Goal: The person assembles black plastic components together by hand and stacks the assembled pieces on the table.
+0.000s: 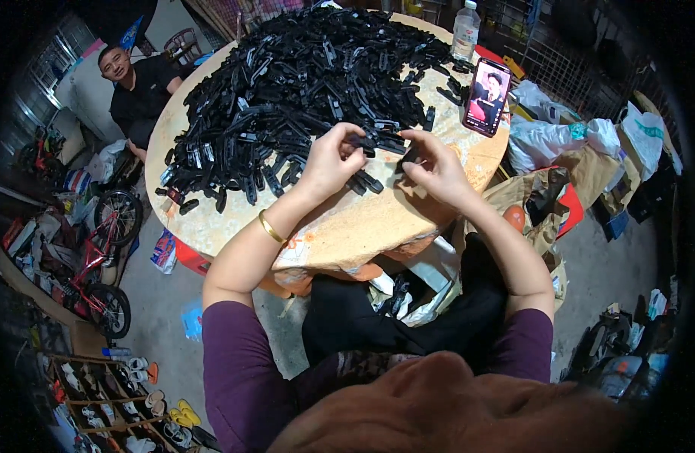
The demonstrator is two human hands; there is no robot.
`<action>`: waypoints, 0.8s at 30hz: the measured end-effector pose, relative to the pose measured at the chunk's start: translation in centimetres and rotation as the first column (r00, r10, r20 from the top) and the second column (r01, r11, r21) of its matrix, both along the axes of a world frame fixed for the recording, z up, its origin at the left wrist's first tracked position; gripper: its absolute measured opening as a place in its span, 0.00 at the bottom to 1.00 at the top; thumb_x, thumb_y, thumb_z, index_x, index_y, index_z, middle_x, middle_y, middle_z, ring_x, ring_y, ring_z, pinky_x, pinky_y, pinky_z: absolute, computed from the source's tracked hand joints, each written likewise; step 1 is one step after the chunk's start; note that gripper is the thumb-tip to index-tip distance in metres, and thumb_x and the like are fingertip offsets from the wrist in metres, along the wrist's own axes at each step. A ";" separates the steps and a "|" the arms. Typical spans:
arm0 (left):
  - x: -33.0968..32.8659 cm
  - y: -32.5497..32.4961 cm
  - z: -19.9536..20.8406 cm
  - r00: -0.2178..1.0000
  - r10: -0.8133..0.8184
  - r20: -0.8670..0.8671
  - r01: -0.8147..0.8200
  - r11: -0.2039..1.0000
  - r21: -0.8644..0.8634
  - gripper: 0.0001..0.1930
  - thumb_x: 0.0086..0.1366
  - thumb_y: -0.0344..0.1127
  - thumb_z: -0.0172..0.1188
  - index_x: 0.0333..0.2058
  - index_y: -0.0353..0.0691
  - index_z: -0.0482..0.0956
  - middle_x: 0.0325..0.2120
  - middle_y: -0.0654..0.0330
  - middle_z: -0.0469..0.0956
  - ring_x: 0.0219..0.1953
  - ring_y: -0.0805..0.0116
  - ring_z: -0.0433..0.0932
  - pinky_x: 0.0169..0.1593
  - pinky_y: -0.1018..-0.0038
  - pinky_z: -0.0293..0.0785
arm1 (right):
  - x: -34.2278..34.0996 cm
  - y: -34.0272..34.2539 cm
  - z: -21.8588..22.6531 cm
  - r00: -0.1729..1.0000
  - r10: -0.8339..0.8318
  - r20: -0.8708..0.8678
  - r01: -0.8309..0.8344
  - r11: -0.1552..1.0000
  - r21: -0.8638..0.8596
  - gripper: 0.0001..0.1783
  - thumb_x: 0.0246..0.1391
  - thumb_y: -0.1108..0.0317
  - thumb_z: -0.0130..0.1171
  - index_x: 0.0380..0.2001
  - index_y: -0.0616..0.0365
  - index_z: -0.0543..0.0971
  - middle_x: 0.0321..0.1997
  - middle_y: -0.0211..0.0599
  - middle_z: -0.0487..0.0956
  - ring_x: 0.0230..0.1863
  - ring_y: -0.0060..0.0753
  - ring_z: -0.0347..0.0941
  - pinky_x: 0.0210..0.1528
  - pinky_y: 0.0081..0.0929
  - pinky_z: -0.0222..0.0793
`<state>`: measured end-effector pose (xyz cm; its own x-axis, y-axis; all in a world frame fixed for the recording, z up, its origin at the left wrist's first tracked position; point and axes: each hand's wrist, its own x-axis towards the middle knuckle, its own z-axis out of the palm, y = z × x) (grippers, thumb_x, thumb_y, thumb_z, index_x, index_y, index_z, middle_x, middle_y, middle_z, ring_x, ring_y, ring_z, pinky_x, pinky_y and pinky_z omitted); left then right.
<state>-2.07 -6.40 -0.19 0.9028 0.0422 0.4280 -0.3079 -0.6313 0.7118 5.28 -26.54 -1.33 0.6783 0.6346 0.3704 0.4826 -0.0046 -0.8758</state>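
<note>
A large heap of small, long black plastic pieces (310,75) covers the far and middle part of a round table (340,230). At the heap's near edge, my left hand (336,162) is closed in a pinch on a black plastic piece (369,143). My right hand (440,172) sits just to its right, its thumb and forefinger closed round another black piece (410,156). The two hands are a short way apart. Loose pieces (365,182) lie on the table beside my left hand, and the exact shape of what I hold is hard to make out.
A phone (486,98) with a lit screen leans upright at the table's right edge, near a clear bottle (465,32). A person (144,87) sits beyond the table's left side. Bags (544,140) crowd the right; a red bicycle (95,268) and shoe rack (98,381) stand left.
</note>
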 end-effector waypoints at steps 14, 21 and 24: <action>-0.7 -1.8 -1.4 0.887 -0.406 -0.220 0.099 0.632 -0.768 0.18 0.60 0.25 0.53 0.50 0.30 0.66 0.38 0.55 0.75 0.37 0.73 0.77 0.42 0.81 0.75 | -1.1 1.1 -0.3 0.733 -0.146 0.664 0.074 0.988 0.135 0.12 0.39 0.76 0.62 0.33 0.60 0.78 0.32 0.38 0.78 0.33 0.41 0.74 0.36 0.29 0.70; -1.0 -1.7 -0.3 0.916 -0.358 -0.179 0.171 0.754 -0.634 0.19 0.59 0.25 0.53 0.50 0.31 0.68 0.43 0.57 0.74 0.39 0.74 0.75 0.44 0.79 0.73 | -0.8 1.2 0.4 0.722 -0.209 0.660 0.098 0.975 0.201 0.19 0.39 0.70 0.64 0.38 0.62 0.76 0.32 0.40 0.78 0.33 0.37 0.74 0.37 0.27 0.70; -1.8 -2.2 0.4 0.952 -0.267 -0.151 0.219 0.937 -0.272 0.19 0.58 0.24 0.54 0.50 0.32 0.70 0.41 0.56 0.76 0.39 0.76 0.74 0.42 0.79 0.72 | -0.3 0.1 -0.1 0.995 0.092 0.046 -0.086 0.989 -0.117 0.25 0.42 0.66 0.65 0.45 0.64 0.73 0.34 0.42 0.79 0.32 0.24 0.74 0.34 0.21 0.69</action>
<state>-3.88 -8.55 0.23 0.9602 -0.1044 0.2591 -0.2794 -0.3486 0.8946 4.99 -26.44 -1.44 0.5989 0.7321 0.3245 0.5300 -0.0586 -0.8460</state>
